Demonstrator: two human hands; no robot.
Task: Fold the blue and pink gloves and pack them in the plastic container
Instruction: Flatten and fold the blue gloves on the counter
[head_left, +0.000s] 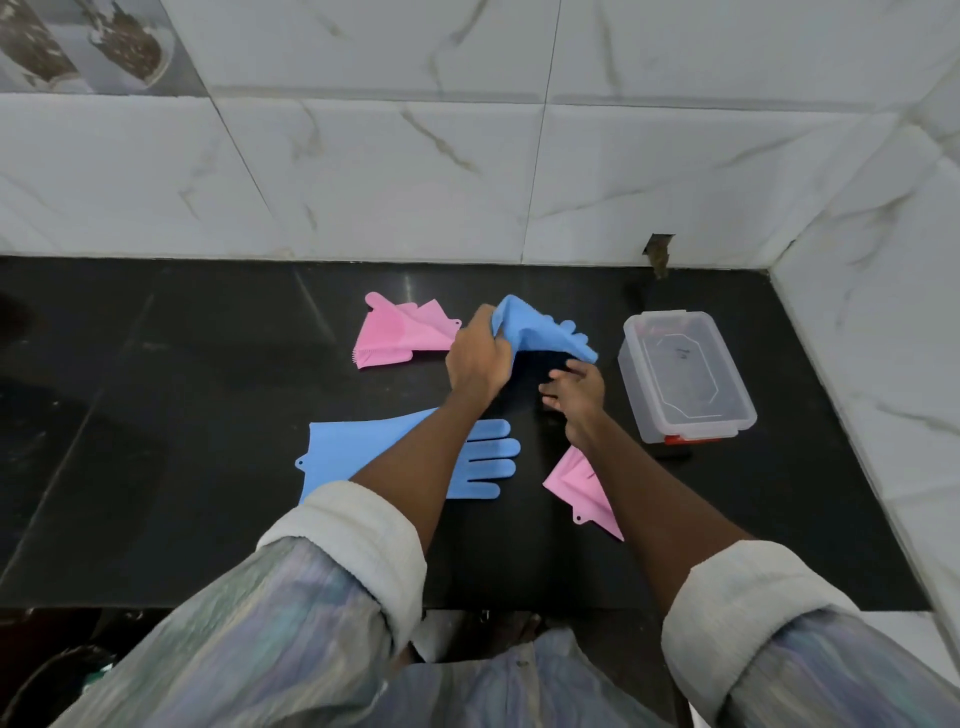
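Four gloves lie or hang over the black countertop (182, 364), two blue and two pink. Farthest left, a flat blue glove (337, 457) rests spread out on the near part of the counter, cuff to the left and fingers pointing right, with the left forearm crossing above it. Behind it, near the tiled wall (467, 171), a folded pink glove (402, 332) sits flat, its bristled edge toward the near side. Just right of that, the left hand (475, 361) grips the cuff end of a second blue glove (540, 332), fingers curled round the bunched material and lifting it off the counter; the glove's fingers trail down to the right. The right hand (574, 392) is just below those trailing fingers, its own fingers loosely spread and holding nothing; whether they touch the glove cannot be told. Nearer the counter's front edge, a second pink glove (582, 491) lies partly hidden under the right forearm. At far right stands the clear plastic container (636, 384), lidless, apart from all four gloves
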